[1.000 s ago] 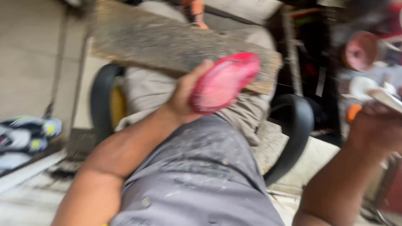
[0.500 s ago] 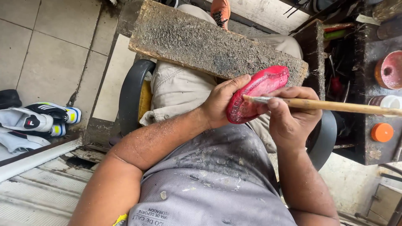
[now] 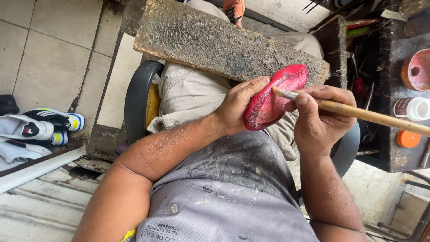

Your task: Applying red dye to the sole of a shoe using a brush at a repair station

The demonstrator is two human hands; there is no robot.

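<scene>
1. Fingers of the left hand are wrapping around the edge of a red moulded shoe sole, clamping it above the lap, just in front of a rough, glue-crusted wooden board lying across the knees
2. Fingers of the right hand are closing on a thin wooden-handled brush, its tip touching the sole's ribbed inner face
3. Sole is looking light and somewhat flexible, probably rubbery; gripping it by the rim is keeping the inner face free
4. Glue-stained counter on the right is carrying a small white-capped jar and an orange lid
</scene>
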